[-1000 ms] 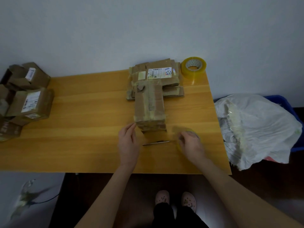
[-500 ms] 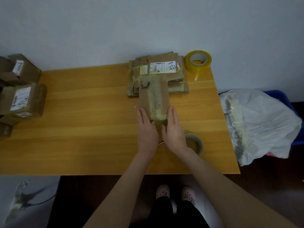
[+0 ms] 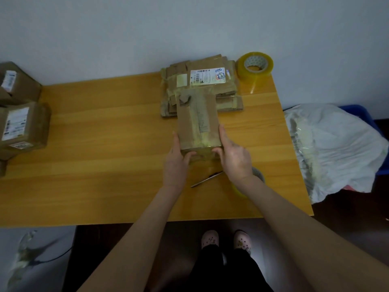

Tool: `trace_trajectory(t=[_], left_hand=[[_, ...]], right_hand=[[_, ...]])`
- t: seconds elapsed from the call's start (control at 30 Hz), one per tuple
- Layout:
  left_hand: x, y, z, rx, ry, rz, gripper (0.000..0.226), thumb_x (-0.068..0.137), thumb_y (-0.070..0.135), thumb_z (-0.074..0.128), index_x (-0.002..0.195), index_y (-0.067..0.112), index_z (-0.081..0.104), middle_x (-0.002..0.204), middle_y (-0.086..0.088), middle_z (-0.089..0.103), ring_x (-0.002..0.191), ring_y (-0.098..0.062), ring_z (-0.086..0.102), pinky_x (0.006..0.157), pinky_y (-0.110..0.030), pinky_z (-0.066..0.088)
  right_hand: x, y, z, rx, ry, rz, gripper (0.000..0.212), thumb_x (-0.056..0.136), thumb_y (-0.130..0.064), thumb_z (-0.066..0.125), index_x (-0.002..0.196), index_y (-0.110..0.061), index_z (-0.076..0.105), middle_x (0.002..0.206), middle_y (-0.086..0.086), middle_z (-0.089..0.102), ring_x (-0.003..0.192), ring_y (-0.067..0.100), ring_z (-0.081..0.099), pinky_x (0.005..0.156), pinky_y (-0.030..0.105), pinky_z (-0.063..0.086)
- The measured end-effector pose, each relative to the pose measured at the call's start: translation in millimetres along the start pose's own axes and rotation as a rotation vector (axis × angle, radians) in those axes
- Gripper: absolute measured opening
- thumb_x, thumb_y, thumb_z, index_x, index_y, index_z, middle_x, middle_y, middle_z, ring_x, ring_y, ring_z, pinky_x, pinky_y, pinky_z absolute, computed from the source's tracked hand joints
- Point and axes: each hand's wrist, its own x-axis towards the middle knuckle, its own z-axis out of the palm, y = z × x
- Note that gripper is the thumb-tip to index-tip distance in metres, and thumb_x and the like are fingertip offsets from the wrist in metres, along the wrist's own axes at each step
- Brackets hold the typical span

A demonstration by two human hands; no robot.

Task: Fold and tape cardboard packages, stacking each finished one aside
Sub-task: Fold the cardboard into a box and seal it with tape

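Note:
A brown cardboard package (image 3: 196, 121) with tape along its top lies on the wooden table (image 3: 105, 131), its far end against a pile of flattened cardboard (image 3: 202, 81). My left hand (image 3: 176, 163) holds its near left corner, fingers along the side and thumb on the near face. My right hand (image 3: 233, 152) holds the near right corner the same way. A tape roll (image 3: 257, 173) lies partly hidden under my right wrist.
A pen (image 3: 206, 179) lies between my wrists. A second yellow tape roll (image 3: 255, 67) stands at the table's far right corner. Finished boxes (image 3: 23, 125) are stacked at the left edge. A white plastic bag (image 3: 334, 148) over a blue bin sits right of the table.
My right hand put down the tape roll and both hands moved onto the package's near end. They now grip its near corners, thumbs on the front face.

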Motion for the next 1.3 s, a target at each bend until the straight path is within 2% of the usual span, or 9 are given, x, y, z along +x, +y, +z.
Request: trace_trajectory(t=[0.2,0.3,0.4,0.5,0.67,0.8,0.97,1.1,1.3], left_hand=[[-6,-9,4,-0.028,0.027,0.005,0.058,0.097,0.018,0.051,0.149,0.011,0.029,0.106,-0.016,0.066,0.094,-0.031,0.062,0.082,-0.041,0.048],[-6,-7,-5,0.016,-0.044,0.001,0.060,0.098,0.018,0.048,0.151,0.011,0.020,0.119,-0.017,0.062,0.104,-0.030,0.060,0.088,-0.042,0.049],[-11,10,-9,-0.009,-0.012,0.021,0.067,0.099,0.022,0.047,0.152,0.005,0.010,0.151,-0.016,0.033,0.133,-0.030,0.040,0.109,-0.040,0.036],[-6,31,-6,-0.091,-0.016,-0.078,0.071,0.100,0.037,0.041,0.153,0.007,0.004,0.159,-0.009,0.016,0.144,-0.023,0.021,0.116,-0.033,0.022],[5,30,-1,-0.135,0.026,-0.195,0.053,0.104,0.027,0.033,0.151,0.008,0.018,0.143,-0.014,0.046,0.126,-0.030,0.047,0.100,-0.031,0.038],[2,18,-6,-0.236,0.039,-0.199,0.045,0.105,0.021,0.029,0.148,0.009,0.029,0.149,-0.004,0.040,0.136,-0.018,0.037,0.099,-0.012,0.025],[-16,20,6,-0.283,0.043,-0.103,0.059,0.100,0.019,0.044,0.152,0.010,0.017,0.153,-0.007,0.033,0.138,-0.022,0.034,0.113,-0.036,0.030],[-12,22,-4,-0.331,-0.014,-0.221,0.051,0.104,0.023,0.032,0.151,0.010,0.019,0.147,-0.005,0.041,0.133,-0.023,0.040,0.098,-0.018,0.028],[-2,32,-12,-0.382,-0.109,-0.314,0.046,0.104,0.034,0.029,0.133,0.003,0.046,0.127,-0.011,0.054,0.123,-0.029,0.049,0.095,-0.031,0.037]], right_hand=[[-7,-4,6,0.168,0.046,0.075,0.059,0.101,-0.025,0.046,0.152,-0.015,0.019,0.070,0.007,0.056,0.045,0.007,0.029,0.043,0.022,0.019],[-11,-4,0,0.193,0.049,0.110,0.048,0.103,-0.024,0.040,0.149,-0.014,0.032,0.074,0.010,0.064,0.048,0.012,0.036,0.042,0.022,0.022],[-14,-10,-8,0.192,0.050,0.138,0.047,0.103,-0.034,0.038,0.146,-0.016,0.039,0.105,0.010,0.069,0.078,0.026,0.061,0.060,0.032,0.044],[-5,-25,-10,0.243,0.066,0.189,0.061,0.098,-0.047,0.045,0.148,-0.014,0.033,0.137,0.008,0.050,0.119,0.028,0.052,0.090,0.040,0.045],[6,-23,-9,0.258,0.035,0.275,0.049,0.103,-0.038,0.036,0.145,-0.013,0.040,0.127,0.014,0.061,0.112,0.034,0.057,0.085,0.038,0.045],[2,-15,-14,0.348,0.000,0.283,0.044,0.105,-0.031,0.033,0.144,-0.013,0.042,0.118,0.016,0.066,0.103,0.034,0.061,0.079,0.035,0.046],[-4,-23,-9,0.267,-0.027,0.236,0.064,0.099,-0.045,0.044,0.151,-0.014,0.025,0.102,0.016,0.068,0.093,0.035,0.063,0.072,0.038,0.048],[0,-20,-14,0.280,-0.069,0.309,0.054,0.103,-0.041,0.033,0.150,-0.016,0.029,0.107,0.019,0.067,0.100,0.038,0.061,0.074,0.038,0.045],[12,-27,-13,0.452,-0.198,0.480,0.054,0.104,-0.043,0.026,0.128,-0.003,0.053,0.115,0.021,0.062,0.107,0.037,0.055,0.084,0.038,0.041]])
